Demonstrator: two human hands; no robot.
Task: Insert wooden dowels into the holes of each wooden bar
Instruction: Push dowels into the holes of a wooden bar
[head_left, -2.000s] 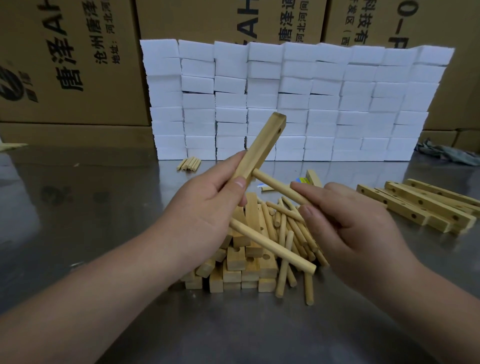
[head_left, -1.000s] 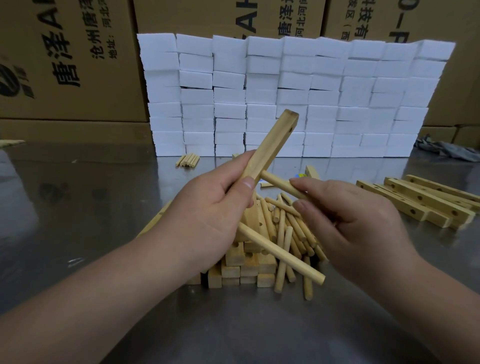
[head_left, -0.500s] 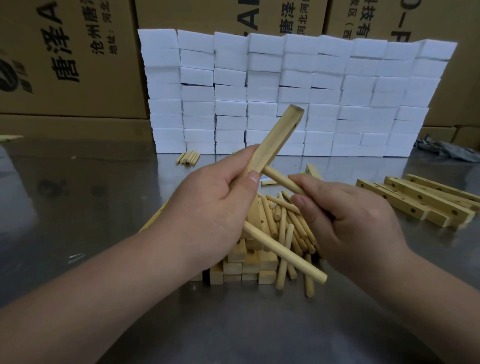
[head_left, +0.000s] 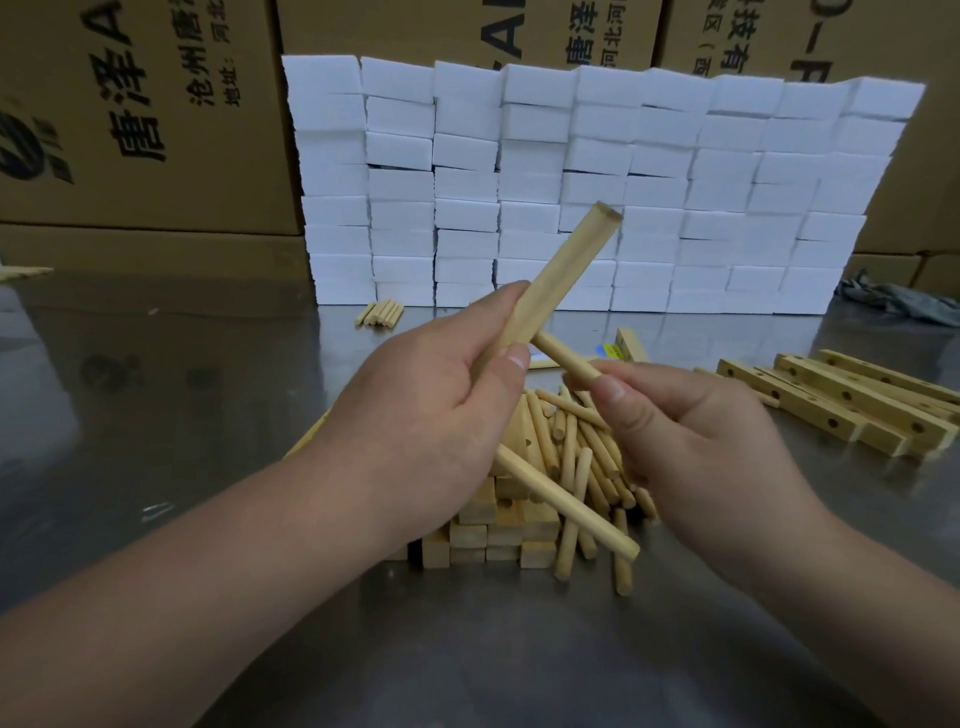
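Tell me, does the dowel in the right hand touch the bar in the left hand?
Touching. The head view shows the end of the dowel meeting the side of the bar, with no gap between them.

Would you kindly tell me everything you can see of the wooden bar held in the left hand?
The wooden bar is a pale, square-section stick of light wood, held above the table and tilted up to the right. The left hand grips its lower half, thumb on the front face. One dowel, pinched by the right hand, meets its side just above that thumb; a second dowel juts out below the hand. No holes show on the visible face.
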